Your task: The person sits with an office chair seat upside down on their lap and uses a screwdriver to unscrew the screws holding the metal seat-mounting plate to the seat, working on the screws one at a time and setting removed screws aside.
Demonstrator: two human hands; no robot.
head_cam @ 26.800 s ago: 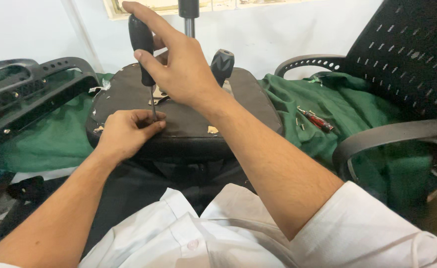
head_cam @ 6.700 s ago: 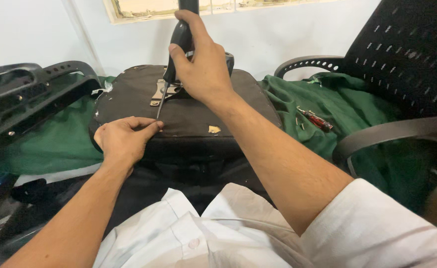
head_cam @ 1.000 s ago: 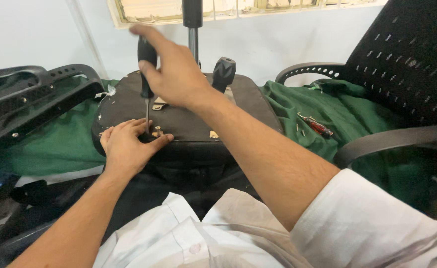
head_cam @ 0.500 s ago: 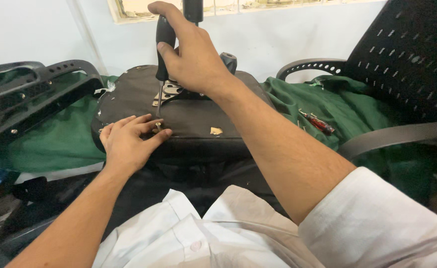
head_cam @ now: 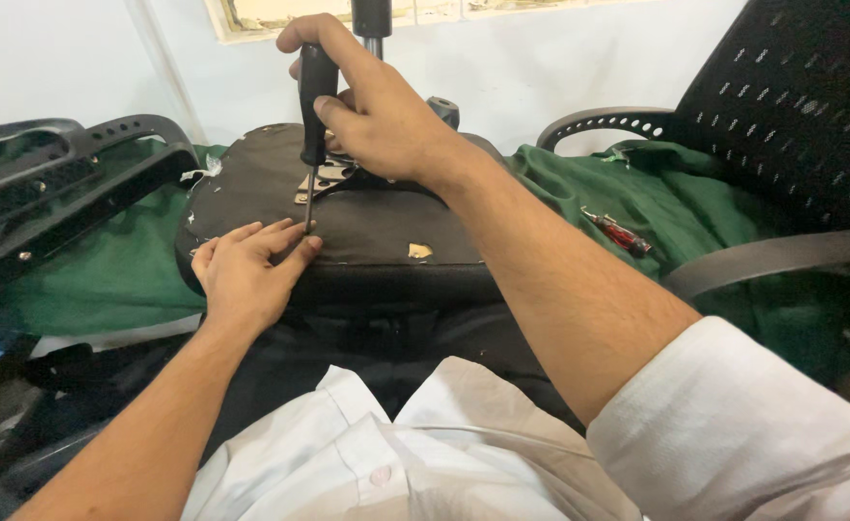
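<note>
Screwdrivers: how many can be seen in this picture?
2. One black-handled screwdriver is upright in the right hand, over the chair seat. One red screwdriver lies on the green cloth. Others may be hidden.

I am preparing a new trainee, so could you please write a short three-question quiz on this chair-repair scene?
1. True or false: the right hand grips the black-handled screwdriver upright.
2. What do the left hand fingertips steady? A) the red-handled tool B) the screwdriver's tip C) the black plastic armrest
3. Fill in: the black chair seat underside lies on a ____ cloth.

Key: 1 true; 2 B; 3 green.
</note>
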